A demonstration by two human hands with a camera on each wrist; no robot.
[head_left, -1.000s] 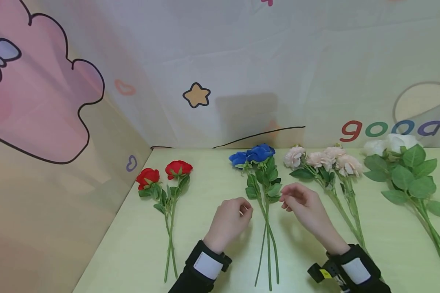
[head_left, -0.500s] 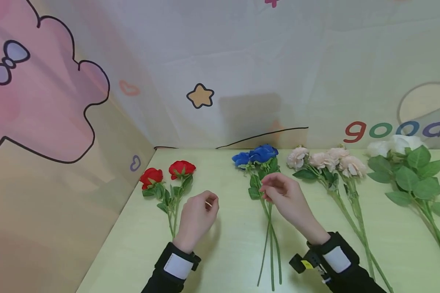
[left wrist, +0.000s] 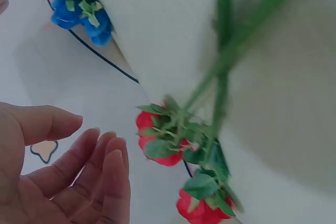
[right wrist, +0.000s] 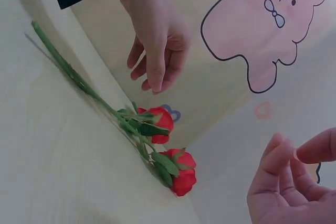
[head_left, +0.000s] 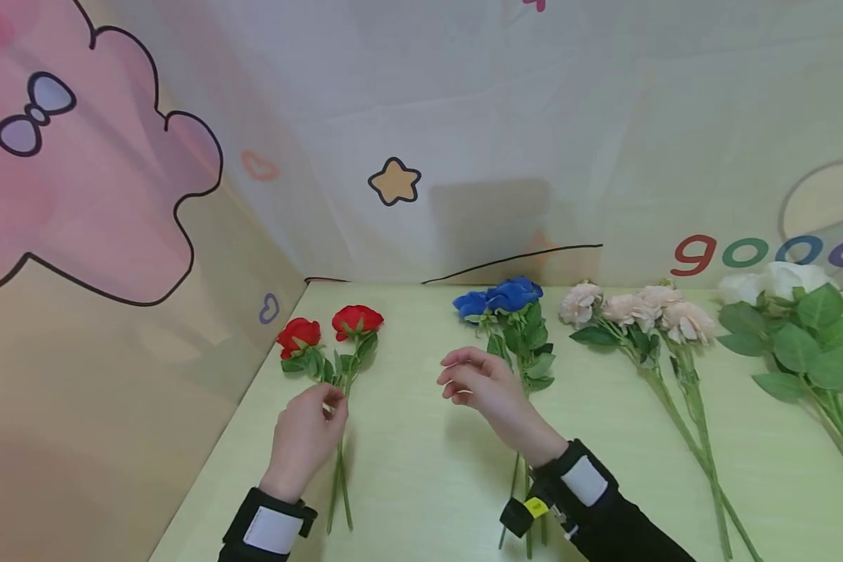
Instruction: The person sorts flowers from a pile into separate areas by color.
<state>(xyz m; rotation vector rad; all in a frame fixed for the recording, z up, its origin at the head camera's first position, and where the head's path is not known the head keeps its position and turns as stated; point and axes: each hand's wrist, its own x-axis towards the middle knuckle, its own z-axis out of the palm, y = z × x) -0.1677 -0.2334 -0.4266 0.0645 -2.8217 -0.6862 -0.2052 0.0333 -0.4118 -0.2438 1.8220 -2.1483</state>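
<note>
Two red roses (head_left: 357,320) with long green stems lie at the left of the table. My left hand (head_left: 305,441) hovers over their stems and hides part of them; the left wrist view shows its thumb and loosely bent fingers apart, holding nothing. My right hand (head_left: 495,398) hangs in the air left of the blue flowers (head_left: 514,295), its forearm covering part of their stems. In the right wrist view its thumb is near the fingertips, with nothing visible between them. That view also shows the left hand (right wrist: 160,40) beside the roses (right wrist: 182,171), apart from them.
Pale pink flowers (head_left: 687,320) lie right of the blue ones, and white flowers (head_left: 795,281) with broad leaves lie at the far right. A printed cloth wall (head_left: 309,172) rises behind the pale table (head_left: 421,468) and along its left side.
Both hands have moved left: the left from beside the blue flowers to over the red rose stems, the right from the blue flowers' right side to their left. The flowers lie as before.
</note>
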